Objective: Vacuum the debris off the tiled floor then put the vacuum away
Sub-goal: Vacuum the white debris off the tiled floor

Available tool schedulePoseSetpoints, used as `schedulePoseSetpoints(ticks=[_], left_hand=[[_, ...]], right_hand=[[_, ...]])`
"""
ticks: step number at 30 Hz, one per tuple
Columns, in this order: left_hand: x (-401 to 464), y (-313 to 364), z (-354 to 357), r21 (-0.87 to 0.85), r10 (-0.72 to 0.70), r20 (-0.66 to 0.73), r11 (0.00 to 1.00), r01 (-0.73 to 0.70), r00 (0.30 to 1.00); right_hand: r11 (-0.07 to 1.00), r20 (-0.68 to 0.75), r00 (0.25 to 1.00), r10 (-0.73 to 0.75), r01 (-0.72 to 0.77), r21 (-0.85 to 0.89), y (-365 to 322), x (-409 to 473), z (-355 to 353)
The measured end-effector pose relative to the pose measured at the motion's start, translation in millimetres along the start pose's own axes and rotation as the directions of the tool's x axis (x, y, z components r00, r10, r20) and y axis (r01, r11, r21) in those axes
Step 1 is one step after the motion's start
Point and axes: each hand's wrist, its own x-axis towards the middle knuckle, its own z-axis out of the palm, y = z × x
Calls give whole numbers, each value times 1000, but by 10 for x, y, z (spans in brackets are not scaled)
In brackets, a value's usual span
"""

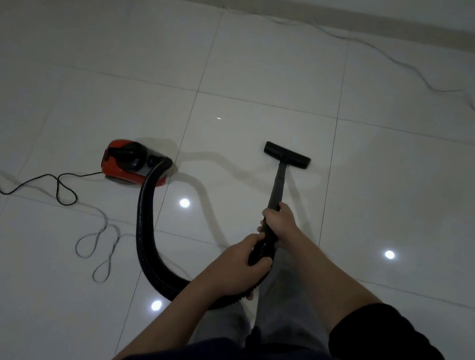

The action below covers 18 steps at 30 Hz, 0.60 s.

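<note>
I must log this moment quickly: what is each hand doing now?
Left hand: closed, gripping the hose end at the wand's base.
Right hand: closed, gripping the wand higher up.

red vacuum point(128, 164), black hose point(144, 227), white floor point(97, 38)

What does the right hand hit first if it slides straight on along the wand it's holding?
Likely the floor head. The right hand grips the wand, which runs bare ahead to that head on the tiled floor. Nothing else shows in that line; depth is hard to judge.
</note>
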Motion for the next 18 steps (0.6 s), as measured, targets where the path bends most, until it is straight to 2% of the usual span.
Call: schedulePoseSetpoints(ticks=[6,18], left_hand=[[241,298,-17,-67,-27,-43,997,24,999],[549,918,-324,-84,23,-168,996,-38,985]], right_hand=[[999,26,1000,-12,12,-34,-372,156,-158],[991,151,988,-37,56,-125,-1299,373,-198]])
